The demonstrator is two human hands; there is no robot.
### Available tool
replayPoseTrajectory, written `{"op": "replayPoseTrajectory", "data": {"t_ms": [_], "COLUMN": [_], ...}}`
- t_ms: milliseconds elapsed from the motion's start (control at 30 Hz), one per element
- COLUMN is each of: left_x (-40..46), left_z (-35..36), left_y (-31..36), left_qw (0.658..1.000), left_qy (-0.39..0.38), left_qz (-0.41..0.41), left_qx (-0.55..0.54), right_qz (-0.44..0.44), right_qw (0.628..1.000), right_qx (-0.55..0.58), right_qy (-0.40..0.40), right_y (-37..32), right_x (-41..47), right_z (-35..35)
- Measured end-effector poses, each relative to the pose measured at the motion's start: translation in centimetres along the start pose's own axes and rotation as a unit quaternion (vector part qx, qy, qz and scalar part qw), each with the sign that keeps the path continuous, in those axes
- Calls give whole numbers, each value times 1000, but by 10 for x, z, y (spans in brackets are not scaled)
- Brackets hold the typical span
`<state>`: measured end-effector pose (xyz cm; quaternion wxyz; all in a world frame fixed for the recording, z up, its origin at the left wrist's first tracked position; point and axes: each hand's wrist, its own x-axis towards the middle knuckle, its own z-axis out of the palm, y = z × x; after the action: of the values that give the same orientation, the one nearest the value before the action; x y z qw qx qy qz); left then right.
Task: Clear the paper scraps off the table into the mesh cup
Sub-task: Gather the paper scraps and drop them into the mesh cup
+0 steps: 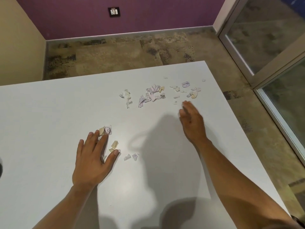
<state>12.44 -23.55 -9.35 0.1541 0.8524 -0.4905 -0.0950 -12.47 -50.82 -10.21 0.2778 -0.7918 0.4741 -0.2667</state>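
Observation:
Torn paper scraps lie on a white table [49,113]. A near cluster [106,130] sits by my left hand [92,157], which lies flat, fingers spread, its fingertips touching those scraps. More small pieces [131,157] lie just right of its thumb. A bigger scatter [151,95] spreads across the far middle, and another group [189,91] lies toward the far right corner. My right hand [193,121] hovers edge-on just short of that group, fingers extended and blurred, holding nothing. No mesh cup shows in view.
The table's far edge and right edge drop to a mottled carpet floor [115,53]. A glass door frame [264,63] stands at the right. A dark object [0,169] peeks in at the left border.

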Motion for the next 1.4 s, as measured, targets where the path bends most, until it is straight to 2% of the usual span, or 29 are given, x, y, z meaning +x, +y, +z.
{"op": "replayPoseTrajectory", "data": {"t_ms": [67,100,167,333,500,633,700,767,833,900,967,1133,1200,1300,1333,1400], "left_x": [0,0,0,0,0,0,1,0,0,0,1,0,0,-1,0,-1], "left_z": [2,3,5,7,9,9,9,9,9,9,9,9,10,10,10,11], "left_y": [-2,-3,-4,-7,-9,-9,-8,-8,-7,-7,-7,-8,-8,-8,-8,-9], "left_qw": [1000,1000,1000,1000,1000,1000,1000,1000,1000,1000,1000,1000,1000,1000,1000,1000], "left_qy": [1,2,3,5,10,12,14,17,21,25,25,25,25,27,27,27], "left_qz": [-5,-5,-1,-1,3,3,7,5,7,9,10,8,6,2,3,5], "left_qx": [-3,-3,2,2,1,0,0,-3,-3,-2,-1,1,-4,-5,-4,-3], "right_qz": [52,92,137,124,28,-72,-103,-69,-5,22,-4,-78,-103,-93,-90,-82], "right_qw": [994,990,985,980,975,978,986,997,1000,998,991,982,982,986,987,991], "right_qx": [-13,-32,-85,-152,-200,-149,-78,-16,-12,-58,-99,-30,46,135,129,75], "right_qy": [95,100,57,-17,-91,-127,-103,-28,15,-27,-86,-170,-152,-32,-23,-76], "right_y": [7,10,15,19,18,10,8,9,8,4,-3,-31,-35,-37,-39,-49], "right_x": [13,21,38,77,86,70,63,63,69,76,84,84,76,77,80,90], "right_z": [-7,-10,-12,-3,9,15,13,11,11,15,25,51,53,53,55,64]}}
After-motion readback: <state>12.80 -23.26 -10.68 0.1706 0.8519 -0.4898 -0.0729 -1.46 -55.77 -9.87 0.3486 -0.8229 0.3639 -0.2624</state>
